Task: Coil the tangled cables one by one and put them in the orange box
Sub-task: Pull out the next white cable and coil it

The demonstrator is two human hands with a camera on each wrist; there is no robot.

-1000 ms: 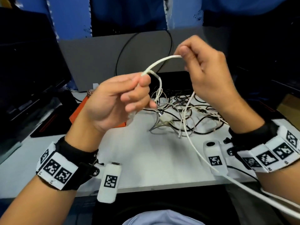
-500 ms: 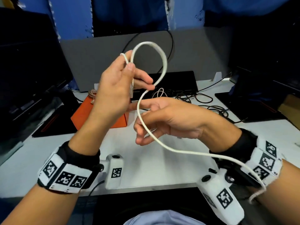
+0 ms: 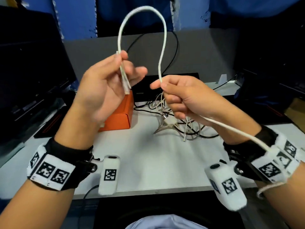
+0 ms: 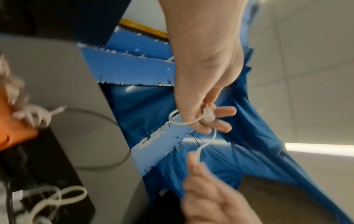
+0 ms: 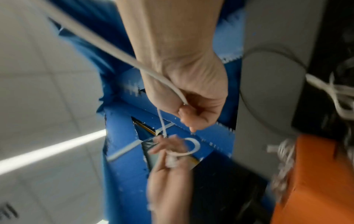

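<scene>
We held the white cable [image 3: 162,38] up above the desk [image 3: 148,162], arched in a tall loop between our hands. Our left hand [image 3: 105,86] pinched its plug end between thumb and fingers; our right hand [image 3: 183,96] gripped the other side, the rest trailing over that wrist. The orange box [image 3: 122,116] and the tangled cables [image 3: 178,124] lay on the desk beneath.

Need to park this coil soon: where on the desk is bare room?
Bare white desk lies along the near edge, in front of the orange box and the cable tangle. Crowded: right of the box, under the right hand.
</scene>
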